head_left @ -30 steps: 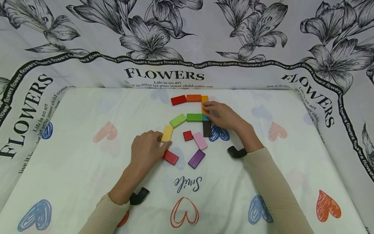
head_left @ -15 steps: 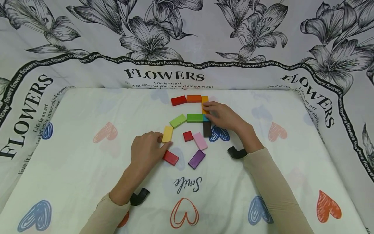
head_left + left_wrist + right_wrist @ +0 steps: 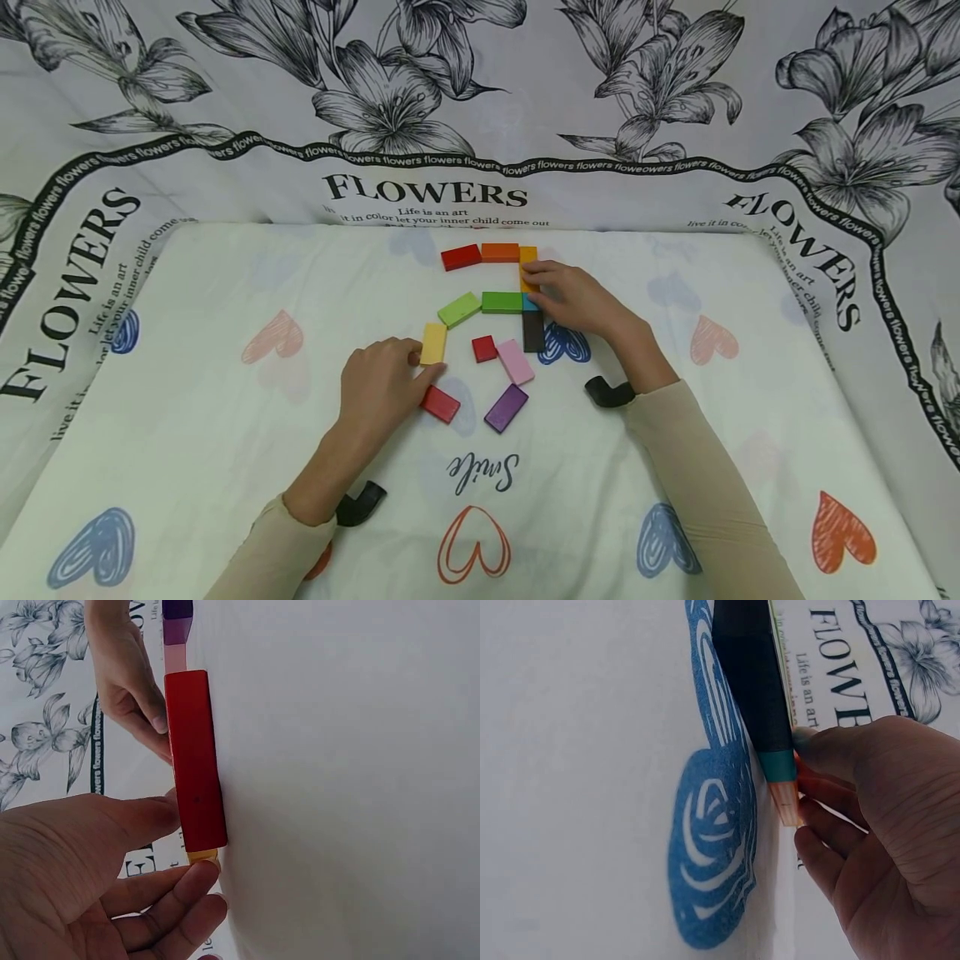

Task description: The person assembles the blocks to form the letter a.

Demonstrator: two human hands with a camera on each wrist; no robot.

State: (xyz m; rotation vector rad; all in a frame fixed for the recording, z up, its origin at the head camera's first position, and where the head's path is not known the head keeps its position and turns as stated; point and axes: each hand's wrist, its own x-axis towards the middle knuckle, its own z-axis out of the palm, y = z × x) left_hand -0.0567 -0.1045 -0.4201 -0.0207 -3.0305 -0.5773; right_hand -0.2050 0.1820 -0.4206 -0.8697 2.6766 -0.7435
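Observation:
Coloured wooden blocks lie in a winding line on the white cloth. My left hand (image 3: 382,379) holds the pale yellow block (image 3: 432,344), fingers at its left side and thumb at its near end. Close by the thumb lies a red block (image 3: 440,404), which hides most of the yellow one in the left wrist view. My right hand (image 3: 573,296) reaches over the line's right side. Its fingers are on the amber block (image 3: 528,257), with the thumb at the small blue block (image 3: 530,302). Below that is a black block (image 3: 533,332), touching the blue one.
Red (image 3: 461,257) and orange (image 3: 500,252) blocks lie at the far end. Two green blocks (image 3: 502,302) run across the middle. Inside the curve are a small red block (image 3: 483,348), a pink block (image 3: 515,361) and a purple block (image 3: 506,408). Printed cloth (image 3: 675,467) covers the surface.
The view has shifted slightly. Both hands keep their places at the yellow and amber blocks, and the line of blocks looks the same.

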